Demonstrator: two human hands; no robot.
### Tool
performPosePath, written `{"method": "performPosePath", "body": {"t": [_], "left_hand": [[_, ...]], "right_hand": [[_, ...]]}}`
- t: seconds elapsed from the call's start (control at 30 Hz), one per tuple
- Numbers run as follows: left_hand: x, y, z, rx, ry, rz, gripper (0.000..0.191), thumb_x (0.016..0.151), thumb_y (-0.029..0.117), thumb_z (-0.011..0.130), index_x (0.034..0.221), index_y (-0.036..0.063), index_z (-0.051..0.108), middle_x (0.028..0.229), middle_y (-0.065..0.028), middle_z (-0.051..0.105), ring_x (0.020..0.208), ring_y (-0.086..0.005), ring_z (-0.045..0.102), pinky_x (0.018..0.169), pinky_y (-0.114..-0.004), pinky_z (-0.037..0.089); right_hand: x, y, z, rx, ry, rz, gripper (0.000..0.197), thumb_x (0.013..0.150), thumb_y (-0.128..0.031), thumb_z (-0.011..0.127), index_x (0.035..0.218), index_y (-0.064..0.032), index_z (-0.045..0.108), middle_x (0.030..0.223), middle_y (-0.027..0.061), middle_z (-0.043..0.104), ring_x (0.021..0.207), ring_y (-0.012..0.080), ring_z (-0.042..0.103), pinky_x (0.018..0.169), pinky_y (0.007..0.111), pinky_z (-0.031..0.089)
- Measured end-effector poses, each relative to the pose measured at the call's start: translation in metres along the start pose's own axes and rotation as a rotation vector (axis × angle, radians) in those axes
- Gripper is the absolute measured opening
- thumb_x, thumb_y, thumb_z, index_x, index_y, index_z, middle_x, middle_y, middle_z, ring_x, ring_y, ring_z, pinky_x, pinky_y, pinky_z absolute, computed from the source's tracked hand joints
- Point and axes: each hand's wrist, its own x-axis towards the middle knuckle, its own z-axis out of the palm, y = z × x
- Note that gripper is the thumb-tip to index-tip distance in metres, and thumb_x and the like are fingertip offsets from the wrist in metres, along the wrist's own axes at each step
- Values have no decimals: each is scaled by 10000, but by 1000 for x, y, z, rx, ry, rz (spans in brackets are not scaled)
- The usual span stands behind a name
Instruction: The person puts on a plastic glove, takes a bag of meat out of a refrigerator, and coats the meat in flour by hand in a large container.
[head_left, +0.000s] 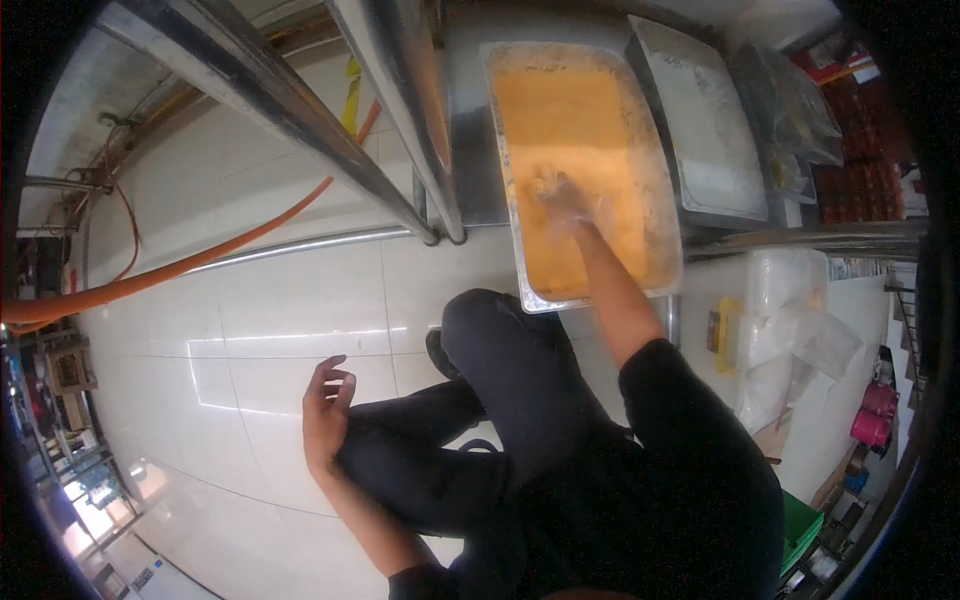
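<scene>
My right hand (566, 202) reaches into a deep metal pan (527, 294) that holds an orange mass (559, 112). Whether that mass is liquid or fine powder I cannot tell. The hand is blurred and seems to wear a thin clear glove. Small pale lumps (538, 185) show at its fingertips, but whether they are gripped is unclear. My left hand (328, 401) hangs beside my bent knee over the white tiled floor, fingers loosely curled and apart, with nothing in it.
A second metal pan (709, 112) with a pale surface stands to the right. Clear plastic bags (791, 112) lie beyond it. Steel posts (405, 97) rise at the left, near an orange hose (255, 236). White plastic packages (784, 322) are at the right.
</scene>
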Motion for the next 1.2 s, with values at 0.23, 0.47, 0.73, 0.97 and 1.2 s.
{"method": "performPosePath", "body": {"t": [0.23, 0.47, 0.73, 0.97, 1.2], "left_hand": [[-3, -1, -1, 58, 25, -31, 308, 933, 174, 618, 1229, 89, 601, 1000, -66, 637, 889, -190, 594, 741, -309, 482], [-1, 3, 1, 15, 24, -10, 319, 933, 178, 618, 1239, 92, 595, 1004, -72, 641, 887, -197, 599, 743, -313, 490], [-9, -2, -2, 9, 36, 0, 322, 925, 145, 636, 1237, 75, 595, 1006, -81, 640, 878, -190, 601, 718, -309, 487], [-12, 5, 0, 64, 73, 10, 324, 926, 147, 634, 1241, 79, 595, 1004, -85, 645, 888, -204, 610, 726, -321, 492], [-13, -5, 0, 58, 78, -17, 335, 924, 163, 634, 1247, 84, 594, 1008, -90, 649, 897, -208, 615, 745, -329, 497]], "right_hand": [[18, -42, -68, 718, -513, 373, 472, 865, -351, 608, 1221, -43, 573, 1230, 218, 588, 1111, 303, 586, 828, 431, 526], [-17, -2, 63, 358, 83, -86, 464, 934, -424, 514, 1177, -30, 542, 1051, 251, 667, 996, 441, 633, 887, 521, 491], [-7, -34, -47, 328, 107, 479, 459, 932, -445, 509, 1115, -27, 558, 908, 268, 675, 822, 448, 666, 744, 524, 533], [19, -15, -72, 468, -3, 437, 450, 894, -415, 552, 1026, 12, 610, 944, 277, 673, 915, 425, 664, 807, 502, 521], [-4, -87, -56, 506, -317, 362, 439, 810, -349, 654, 974, 58, 670, 968, 252, 685, 943, 377, 663, 790, 433, 522]]}}
